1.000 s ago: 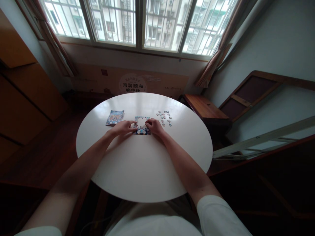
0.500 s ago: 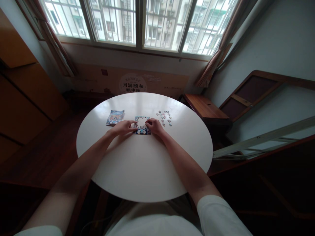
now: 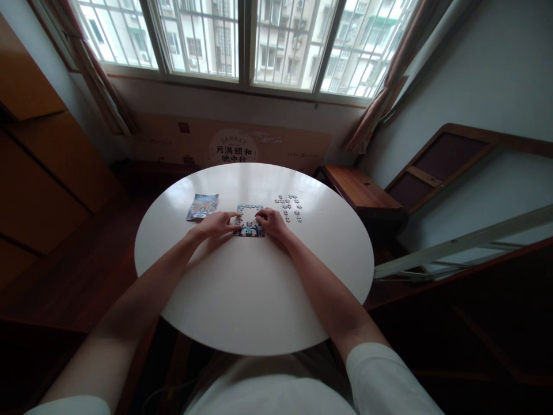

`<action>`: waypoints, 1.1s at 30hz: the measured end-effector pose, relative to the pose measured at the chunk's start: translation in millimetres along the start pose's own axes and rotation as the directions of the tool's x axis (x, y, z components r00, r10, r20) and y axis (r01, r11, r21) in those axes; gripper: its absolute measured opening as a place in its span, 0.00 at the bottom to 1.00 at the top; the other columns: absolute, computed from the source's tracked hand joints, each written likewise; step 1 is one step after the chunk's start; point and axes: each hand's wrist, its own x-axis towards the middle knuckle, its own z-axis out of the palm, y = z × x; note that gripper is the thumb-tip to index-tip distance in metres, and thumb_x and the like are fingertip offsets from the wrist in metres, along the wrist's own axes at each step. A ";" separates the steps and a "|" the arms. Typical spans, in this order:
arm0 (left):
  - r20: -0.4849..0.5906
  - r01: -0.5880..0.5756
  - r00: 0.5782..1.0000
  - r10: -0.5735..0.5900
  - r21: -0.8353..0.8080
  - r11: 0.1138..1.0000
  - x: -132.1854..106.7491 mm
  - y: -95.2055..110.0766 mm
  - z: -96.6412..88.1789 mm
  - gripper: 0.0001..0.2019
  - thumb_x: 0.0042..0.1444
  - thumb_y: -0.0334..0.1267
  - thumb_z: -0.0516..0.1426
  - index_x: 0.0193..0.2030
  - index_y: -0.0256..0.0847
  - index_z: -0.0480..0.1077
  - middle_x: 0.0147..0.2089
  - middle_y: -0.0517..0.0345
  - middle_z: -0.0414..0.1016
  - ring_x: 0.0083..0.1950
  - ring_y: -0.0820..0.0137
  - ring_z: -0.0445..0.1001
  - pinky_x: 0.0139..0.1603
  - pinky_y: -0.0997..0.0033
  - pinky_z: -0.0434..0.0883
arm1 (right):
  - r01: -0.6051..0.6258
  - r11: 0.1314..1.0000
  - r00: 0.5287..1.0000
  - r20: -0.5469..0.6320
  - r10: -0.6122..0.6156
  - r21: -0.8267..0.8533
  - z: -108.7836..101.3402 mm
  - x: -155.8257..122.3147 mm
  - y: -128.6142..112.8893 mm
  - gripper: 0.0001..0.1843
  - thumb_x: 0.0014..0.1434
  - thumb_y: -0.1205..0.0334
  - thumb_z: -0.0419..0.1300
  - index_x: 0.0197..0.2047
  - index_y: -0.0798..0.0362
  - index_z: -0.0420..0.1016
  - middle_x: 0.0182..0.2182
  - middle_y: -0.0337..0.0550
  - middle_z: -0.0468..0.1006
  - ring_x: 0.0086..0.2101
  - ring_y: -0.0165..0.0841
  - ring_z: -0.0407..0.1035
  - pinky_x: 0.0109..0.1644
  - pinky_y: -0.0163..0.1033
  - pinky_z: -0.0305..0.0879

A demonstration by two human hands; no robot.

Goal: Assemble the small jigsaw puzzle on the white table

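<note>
A partly filled jigsaw puzzle [image 3: 249,231] lies on the white round table [image 3: 259,288], its border and lower part patterned in blue and its middle a bare pale patch. On its left edge rests my left hand [image 3: 218,223], fingers stretched out and thumb apart, holding nothing that I can see. Over the right edge, my right hand [image 3: 271,221] is closed with the fingertips pinched together. Whatever they grip, if anything, is too small to make out. Several loose jigsaw pieces [image 3: 286,204] lie to the right of that hand.
A printed picture sheet [image 3: 203,206] in blue and orange lies left of the puzzle. Beyond the table's right edge stands a brown wooden surface [image 3: 360,187]. Barred windows [image 3: 207,40] and a printed banner [image 3: 276,144] are behind the table.
</note>
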 end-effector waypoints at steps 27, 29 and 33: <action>-0.012 -0.012 1.000 0.011 -0.014 1.000 -0.6 -0.2 -0.2 0.30 0.58 0.56 0.54 0.62 0.40 0.70 0.31 0.56 0.76 0.30 0.68 0.70 0.30 0.73 0.57 | -0.013 1.000 1.000 0.007 0.013 0.008 -1.8 -0.5 -3.2 0.09 0.57 0.68 0.60 0.37 0.53 0.82 0.36 0.43 0.80 0.35 0.31 0.72 0.45 0.36 0.67; -0.009 -0.005 1.000 0.004 -0.014 1.000 -0.8 0.5 -0.7 0.31 0.58 0.56 0.54 0.62 0.40 0.70 0.31 0.56 0.76 0.30 0.68 0.70 0.30 0.73 0.57 | -0.013 1.000 1.000 0.008 0.013 0.007 -1.9 -0.5 -3.6 0.09 0.58 0.68 0.60 0.37 0.53 0.82 0.36 0.43 0.80 0.36 0.32 0.72 0.45 0.36 0.67; -0.007 -0.006 1.000 0.005 -0.021 1.000 -1.0 1.1 -1.2 0.31 0.58 0.57 0.54 0.62 0.40 0.71 0.31 0.56 0.76 0.30 0.68 0.70 0.30 0.73 0.57 | -0.008 1.000 1.000 0.008 0.008 0.003 -2.3 -0.8 -4.4 0.09 0.58 0.68 0.60 0.38 0.53 0.82 0.36 0.43 0.80 0.35 0.31 0.72 0.45 0.35 0.67</action>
